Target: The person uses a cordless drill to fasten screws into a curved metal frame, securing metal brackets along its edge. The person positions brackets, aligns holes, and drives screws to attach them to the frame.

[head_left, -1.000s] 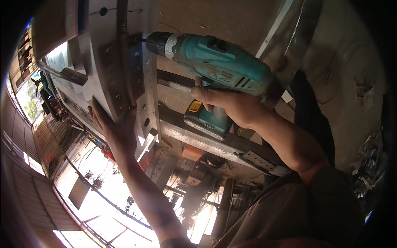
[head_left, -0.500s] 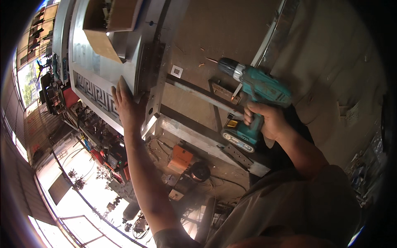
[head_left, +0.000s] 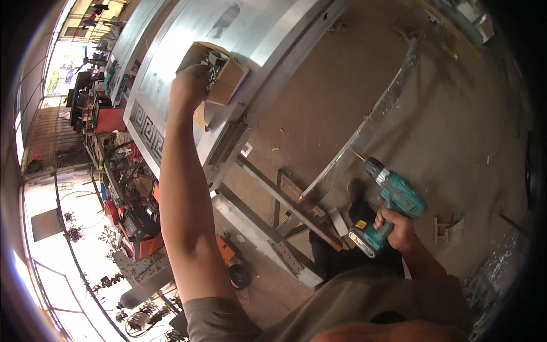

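Note:
A teal cordless drill [head_left: 402,195] is in my right hand [head_left: 399,229], which wraps round its handle above the battery. Its thin bit points up and to the left, touching nothing. My left hand [head_left: 191,84] reaches over the rim of an open cardboard box [head_left: 232,81], where small metal pieces [head_left: 215,69], seemingly screws, lie. The fingers of that hand are mostly hidden by the hand itself and the box. Beneath the box is a large silvery metal panel [head_left: 259,37] with a Greek-key pattern [head_left: 149,134] near its left end.
Under the panel runs a steel support frame [head_left: 242,215] with crossing bars. A long metal bar [head_left: 364,134] slants across the floor side. An orange machine [head_left: 227,251] sits below the frame. Cluttered equipment [head_left: 137,219] stands at the left, and scraps lie on the floor at right.
My left hand has left the panel's patterned end and moved up to the cardboard box. The right hand has lowered the drill to the right, away from the panel. The view has shifted.

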{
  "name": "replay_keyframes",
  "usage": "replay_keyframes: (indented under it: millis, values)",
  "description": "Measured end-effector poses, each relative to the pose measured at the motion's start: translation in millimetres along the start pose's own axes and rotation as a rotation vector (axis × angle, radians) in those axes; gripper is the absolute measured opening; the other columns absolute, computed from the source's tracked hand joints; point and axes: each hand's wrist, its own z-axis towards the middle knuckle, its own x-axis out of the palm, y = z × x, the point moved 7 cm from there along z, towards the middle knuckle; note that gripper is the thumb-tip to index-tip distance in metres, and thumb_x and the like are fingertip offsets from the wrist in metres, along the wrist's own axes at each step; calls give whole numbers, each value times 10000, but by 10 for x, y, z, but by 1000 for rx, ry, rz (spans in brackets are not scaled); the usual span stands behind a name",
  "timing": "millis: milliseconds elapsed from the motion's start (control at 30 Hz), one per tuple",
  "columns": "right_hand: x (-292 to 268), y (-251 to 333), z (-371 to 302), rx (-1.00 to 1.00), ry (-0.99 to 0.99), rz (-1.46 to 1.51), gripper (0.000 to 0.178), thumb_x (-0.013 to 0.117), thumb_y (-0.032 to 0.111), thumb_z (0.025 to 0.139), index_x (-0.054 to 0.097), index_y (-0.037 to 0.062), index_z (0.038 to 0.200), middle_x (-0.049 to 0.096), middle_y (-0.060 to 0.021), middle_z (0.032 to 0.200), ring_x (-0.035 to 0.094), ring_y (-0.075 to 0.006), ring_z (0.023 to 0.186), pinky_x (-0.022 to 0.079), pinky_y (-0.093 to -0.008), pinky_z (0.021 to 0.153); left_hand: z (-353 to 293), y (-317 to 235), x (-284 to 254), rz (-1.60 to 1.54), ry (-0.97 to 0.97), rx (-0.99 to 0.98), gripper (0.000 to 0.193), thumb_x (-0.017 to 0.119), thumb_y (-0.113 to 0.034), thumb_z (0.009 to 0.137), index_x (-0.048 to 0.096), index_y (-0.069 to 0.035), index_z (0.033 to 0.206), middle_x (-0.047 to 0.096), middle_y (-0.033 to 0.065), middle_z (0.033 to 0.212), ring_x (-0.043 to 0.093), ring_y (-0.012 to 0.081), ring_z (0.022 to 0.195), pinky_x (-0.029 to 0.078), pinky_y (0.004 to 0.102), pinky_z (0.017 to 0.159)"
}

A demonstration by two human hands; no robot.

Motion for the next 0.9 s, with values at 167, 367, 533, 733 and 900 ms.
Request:
replay_keyframes:
  millis: [167, 367, 533, 733, 900]
  values:
    - [-216, 304, -5, -31, -73, 2, 371, 636, 153, 970, 565, 61, 1322, 549, -53, 847, 558, -191, 788, 482, -382, 791, 500, 214, 489, 204, 356, -130, 345, 675, -202, 835, 749, -85, 1151, 742, 226, 1091, 714, 403, 1031, 564, 467, 870]
    - [-231, 556, 128, -71, -24, -19, 431, 664, 193, 964, 542, 53, 1352, 550, -42, 855, 551, -171, 794, 485, -359, 794, 449, 324, 540, 126, 229, -105, 265, 708, -164, 826, 767, -71, 1068, 752, 238, 1013, 723, 419, 997, 572, 476, 858]
    - [-251, 621, 266, -60, -34, -70, 449, 671, 203, 964, 540, 51, 1365, 553, -43, 859, 555, -173, 798, 488, -355, 789, 408, 363, 407, 58, 195, -147, 372, 685, -347, 890, 747, -109, 1170, 762, 197, 1037, 751, 356, 926, 574, 431, 856]
    - [-182, 605, 373, 6, -23, -50, 437, 666, 186, 956, 547, 39, 1350, 557, -51, 854, 556, -178, 791, 484, -359, 779, 279, 421, 150, 154, 40, -214, 426, 638, -349, 917, 690, -137, 1283, 759, 205, 1060, 736, 362, 999, 554, 441, 903]
    - [-219, 489, 448, 0, 39, -145, 465, 677, 197, 942, 520, 35, 1348, 554, -56, 853, 556, -181, 794, 474, -366, 777, 463, 620, 529, 954, 488, 225, 440, 638, -382, 962, 663, -22, 1212, 730, 219, 1144, 709, 380, 1067, 538, 456, 912]
